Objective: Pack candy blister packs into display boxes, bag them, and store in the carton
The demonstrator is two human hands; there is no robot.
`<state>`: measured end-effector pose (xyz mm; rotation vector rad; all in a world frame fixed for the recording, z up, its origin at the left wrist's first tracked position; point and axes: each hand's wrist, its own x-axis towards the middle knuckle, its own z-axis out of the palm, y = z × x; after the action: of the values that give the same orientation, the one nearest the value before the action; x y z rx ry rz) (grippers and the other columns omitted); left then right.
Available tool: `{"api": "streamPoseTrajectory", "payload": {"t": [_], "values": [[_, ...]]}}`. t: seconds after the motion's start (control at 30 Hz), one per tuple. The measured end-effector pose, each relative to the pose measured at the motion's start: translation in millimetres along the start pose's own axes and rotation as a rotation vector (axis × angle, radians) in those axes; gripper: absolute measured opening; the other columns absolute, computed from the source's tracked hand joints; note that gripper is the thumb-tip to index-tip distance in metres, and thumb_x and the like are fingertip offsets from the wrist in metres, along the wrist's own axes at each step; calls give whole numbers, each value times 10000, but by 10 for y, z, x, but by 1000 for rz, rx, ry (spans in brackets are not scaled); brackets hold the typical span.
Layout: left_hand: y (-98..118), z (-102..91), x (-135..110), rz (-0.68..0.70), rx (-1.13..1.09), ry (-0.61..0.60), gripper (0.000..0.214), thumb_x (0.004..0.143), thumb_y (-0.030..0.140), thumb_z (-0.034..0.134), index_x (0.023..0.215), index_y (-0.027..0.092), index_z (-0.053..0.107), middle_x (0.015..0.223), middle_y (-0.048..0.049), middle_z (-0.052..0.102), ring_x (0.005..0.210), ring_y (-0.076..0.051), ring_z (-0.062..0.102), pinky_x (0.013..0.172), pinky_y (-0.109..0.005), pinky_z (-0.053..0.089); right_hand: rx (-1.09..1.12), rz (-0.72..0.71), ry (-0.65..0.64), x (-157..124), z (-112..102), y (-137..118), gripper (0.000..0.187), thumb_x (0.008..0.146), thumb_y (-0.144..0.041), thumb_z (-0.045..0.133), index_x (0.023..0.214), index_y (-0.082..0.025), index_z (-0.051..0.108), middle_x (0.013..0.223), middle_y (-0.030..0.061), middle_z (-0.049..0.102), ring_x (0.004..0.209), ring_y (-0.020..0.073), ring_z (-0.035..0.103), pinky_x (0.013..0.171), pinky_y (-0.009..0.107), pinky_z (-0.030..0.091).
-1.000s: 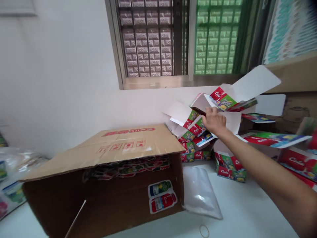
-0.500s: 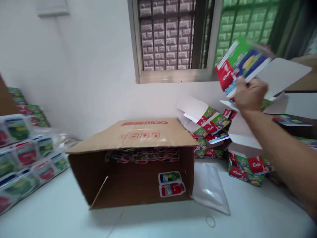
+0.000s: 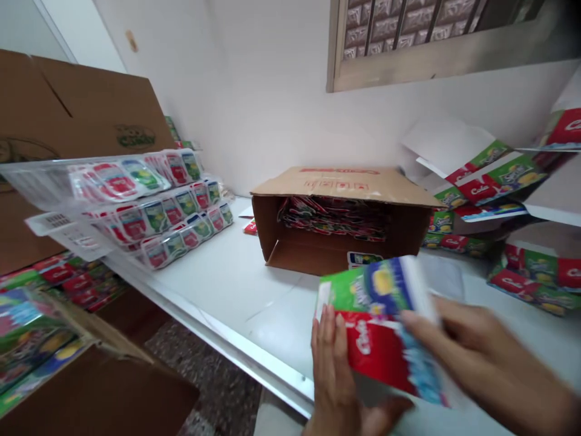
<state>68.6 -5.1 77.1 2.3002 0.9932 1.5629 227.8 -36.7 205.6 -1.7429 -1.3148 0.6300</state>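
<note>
A printed cardboard box [image 3: 376, 339] in red, green and blue is held up in front of me above the white table, slightly blurred. My right hand [image 3: 467, 345] grips its right side, thumb on the printed face. At the left edge, my left hand [image 3: 333, 375] presses straight fingers against the box, with its thumb lower down and beneath it. Behind it lies a brown carton [image 3: 345, 184] on its side, its opening towards me. Inside are a heap of bottle-shaped packets [image 3: 331, 218] and one separate packet [image 3: 363, 258], partly hidden by the box.
Strips of clear-wrapped packets [image 3: 172, 212] are stacked on the left of the white table [image 3: 281, 315]. Folded printed boxes [image 3: 494, 175] pile up at right, near a clear plastic bag [image 3: 440, 275]. An open carton [image 3: 104, 375] with printed boxes stands below the table's left edge.
My right hand has brought the printed box down from the pile at the upper right to in front of me. My left hand has come into view against it. The view has turned left.
</note>
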Motion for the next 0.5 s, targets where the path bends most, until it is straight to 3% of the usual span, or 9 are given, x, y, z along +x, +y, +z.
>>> {"api": "streamPoseTrajectory", "payload": {"t": [0.03, 0.1, 0.17, 0.2, 0.27, 0.37, 0.5], "values": [[-119, -4, -63, -41, 4, -5, 837, 816, 528, 588, 1495, 188, 237, 1463, -222, 418, 1352, -379, 405, 1089, -586, 364, 82, -2, -103, -36, 147, -46, 409, 877, -567, 522, 745, -201, 647, 731, 27, 673, 634, 186, 612, 536, 282, 501], [-447, -58, -107, -132, -37, -51, 503, 901, 409, 495, 1364, 215, 465, 1312, -172, 599, 1208, -338, 573, 1001, -515, 469, 277, -15, -310, -11, 426, -98, 450, 891, -596, 468, 911, -192, 665, 768, 33, 691, 608, 181, 626, 525, 278, 487], [-824, -176, -15, -437, -107, -82, 352, 934, 418, 440, 1092, 187, 654, 1014, -117, 741, 935, -292, 703, 795, -391, 570, 396, -51, -459, 116, 640, -32, 521, 931, -587, 395, 1178, -177, 601, 892, 55, 710, 617, 162, 646, 565, 278, 498], [-1012, -252, 76, -586, -146, -98, 383, 922, 468, 452, 960, 168, 687, 875, -98, 755, 815, -282, 714, 693, -352, 576, 375, -83, -495, 212, 710, 63, 540, 941, -578, 378, 1245, -174, 567, 927, 64, 713, 634, 159, 654, 593, 283, 507], [-1362, -416, 314, -721, -241, -124, 436, 845, 553, 546, 773, 143, 677, 723, -82, 735, 697, -271, 691, 601, -321, 554, 174, -166, -429, 467, 769, 385, 507, 940, -547, 408, 1238, -177, 585, 966, 71, 716, 734, 176, 669, 689, 305, 523], [-1771, -614, 684, -637, -459, -176, 406, 746, 526, 686, 868, 138, 679, 855, -75, 745, 817, -253, 676, 736, -324, 550, -273, -286, -142, 984, 703, 1058, 460, 891, -494, 499, 1238, -207, 591, 1118, 85, 688, 980, 227, 648, 861, 354, 508], [-2051, -673, 1001, -637, -522, -199, 441, 699, 531, 732, 875, 130, 682, 820, -71, 739, 737, -225, 662, 685, -330, 549, -411, -167, -24, 1622, 564, 1787, 568, 885, -466, 474, 1361, -158, 491, 1332, 167, 558, 1206, 297, 540, 1007, 444, 424]]}}
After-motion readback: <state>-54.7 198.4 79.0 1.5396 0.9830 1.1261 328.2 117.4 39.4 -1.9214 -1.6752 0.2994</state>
